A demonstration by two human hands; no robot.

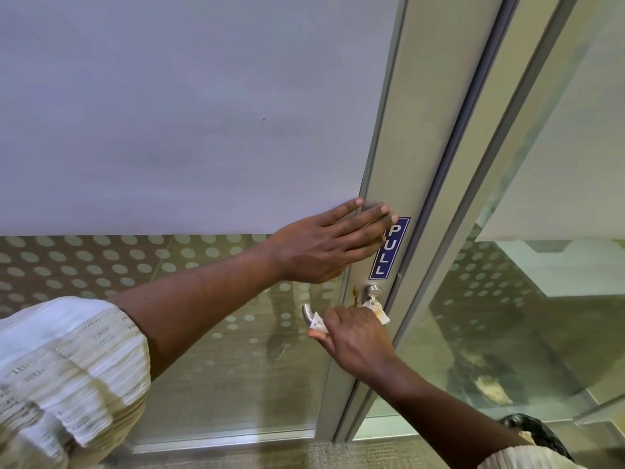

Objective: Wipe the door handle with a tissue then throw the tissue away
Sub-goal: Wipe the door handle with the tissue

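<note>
Frosted glass door (169, 113), dotted lower pane, brushed metal frame (389, 164). I see left hand (321, 252) flat on frame, fingers (365, 220) straight, slightly spread. Right hand (355, 336) grips crumpled white tissue (318, 324) around curved steel handle (307, 314). Black-lined bin (537, 431) low right, contents unclear.

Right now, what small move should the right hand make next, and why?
Probably slide the tissue along the door handle toward its base: the right hand grips the tissue round the lever's middle, the left hand presses flat on the door frame, and a brown smear shows beside the base.
</note>
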